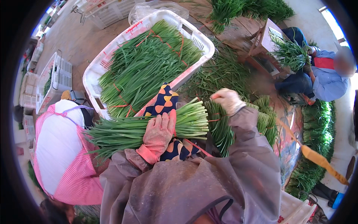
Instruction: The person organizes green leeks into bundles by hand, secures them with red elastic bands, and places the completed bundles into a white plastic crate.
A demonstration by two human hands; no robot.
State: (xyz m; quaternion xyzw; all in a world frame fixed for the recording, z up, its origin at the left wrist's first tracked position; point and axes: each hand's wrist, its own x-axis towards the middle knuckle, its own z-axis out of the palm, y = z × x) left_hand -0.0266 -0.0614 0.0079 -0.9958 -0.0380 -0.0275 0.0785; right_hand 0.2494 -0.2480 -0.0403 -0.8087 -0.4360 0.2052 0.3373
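A bundle of garlic chives (190,120) lies across my lap, its pale cut ends to the right and green leaves to the left. My left hand (158,134), in a stained pinkish glove, presses down on its middle and holds it. A thin red tie (201,148) shows by the bundle's lower side, and a bit of red also shows at its upper edge. Just right of the cut ends, my right hand (228,100) is raised in a pale glove with its fingers pinched together. What they hold, if anything, is hard to make out. Dark patterned cloth (164,100) shows under the bundle.
Ahead stands a white plastic crate (204,39) filled with tied chive bundles. Loose chives (223,71) and more bundles (266,117) lie to the right. A co-worker (328,78) sits at far right by a small table (261,44); another person (63,149) is close at left.
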